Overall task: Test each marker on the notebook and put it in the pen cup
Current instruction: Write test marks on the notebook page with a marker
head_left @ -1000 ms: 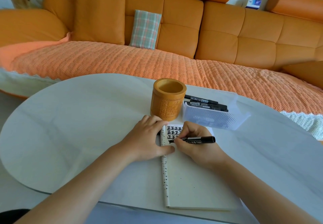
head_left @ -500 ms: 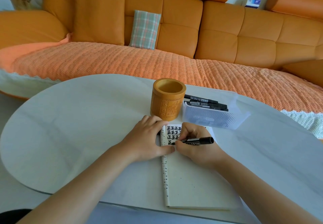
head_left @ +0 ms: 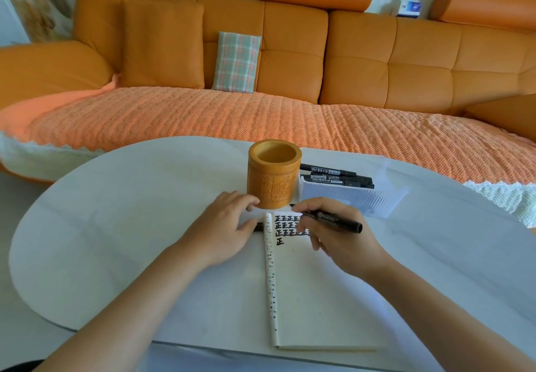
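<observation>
A cream notebook (head_left: 313, 293) lies open on the white table, with rows of black characters at its top. My right hand (head_left: 336, 232) grips an uncapped black marker (head_left: 333, 219), lifted off the page with its tip pointing left toward the carved wooden pen cup (head_left: 274, 173). The cup looks empty. My left hand (head_left: 229, 226) rests flat on the table just left of the notebook's spine, over a small dark object, perhaps the cap. Several more black markers (head_left: 339, 177) lie in a clear plastic tray (head_left: 348, 197) right of the cup.
The oval white table (head_left: 116, 226) has its front edge near my arms. An orange sofa (head_left: 290, 67) with a woven throw and a plaid cushion (head_left: 236, 61) stands close behind the table.
My right hand has lifted the marker off the page and swung its tip up toward the cup. My left hand has slid left off the notebook's edge. The head has tilted up slightly.
</observation>
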Available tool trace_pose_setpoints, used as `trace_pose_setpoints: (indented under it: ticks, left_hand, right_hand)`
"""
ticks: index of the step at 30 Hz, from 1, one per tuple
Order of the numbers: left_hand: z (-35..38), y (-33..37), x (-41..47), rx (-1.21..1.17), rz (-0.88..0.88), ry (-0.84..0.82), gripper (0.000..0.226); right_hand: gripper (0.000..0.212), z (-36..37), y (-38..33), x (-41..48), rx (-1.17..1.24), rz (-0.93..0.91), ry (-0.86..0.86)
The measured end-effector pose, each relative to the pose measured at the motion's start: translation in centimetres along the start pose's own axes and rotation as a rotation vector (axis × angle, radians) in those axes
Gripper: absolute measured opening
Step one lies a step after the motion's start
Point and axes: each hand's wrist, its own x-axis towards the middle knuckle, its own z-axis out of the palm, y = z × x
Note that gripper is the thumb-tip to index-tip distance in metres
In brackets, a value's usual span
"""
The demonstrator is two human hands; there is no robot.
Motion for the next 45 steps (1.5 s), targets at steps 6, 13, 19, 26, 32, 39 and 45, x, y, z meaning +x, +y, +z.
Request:
trace_pose_setpoints:
  ticks: [6, 13, 19, 26, 32, 39, 45]
  left_hand:
    - [0.3, -0.2, -0.1, 0.099, 0.002, 0.008, 0.019]
    - [-1.4, 0.1, 0.0, 0.007, -0.037, 0.12, 0.013]
    - [-1.2, 1.6, -0.3, -0.129, 0.066, 0.121, 0.016]
    - [-0.9, 2.3, -0.5, -0.18, 0.106, 0.095, 0.017]
    - [-0.7, 2.9, -0.6, -0.174, 0.146, 0.067, 0.015]
    - [-0.4, 3.2, -0.5, -0.201, 0.167, -0.023, 0.016]
    - [-0.4, 3.0, -0.4, -0.192, 0.248, 0.026, 0.015]
  right_hand:
    - [0.057, -1.6, -1.1, -0.1, -0.096, 0.095, -0.244]
    - [0.028, -1.9, -2.4, -0.1, -0.189, 0.154, -0.26]
    - [0.022, -1.8, -1.9, 0.2, -0.548, 0.067, -0.094]
    - [0.019, -1.4, -1.8, 0.1, -0.681, -0.014, -0.044]
    - [0.017, -1.1, -1.2, 0.4, -0.692, -0.079, -0.086]
    - [0.017, -1.0, -0.4, 0.5, -0.872, -0.342, -0.065]
    - [0.03, -0.4, -0.6, 0.4, -0.96, -0.433, -0.048]
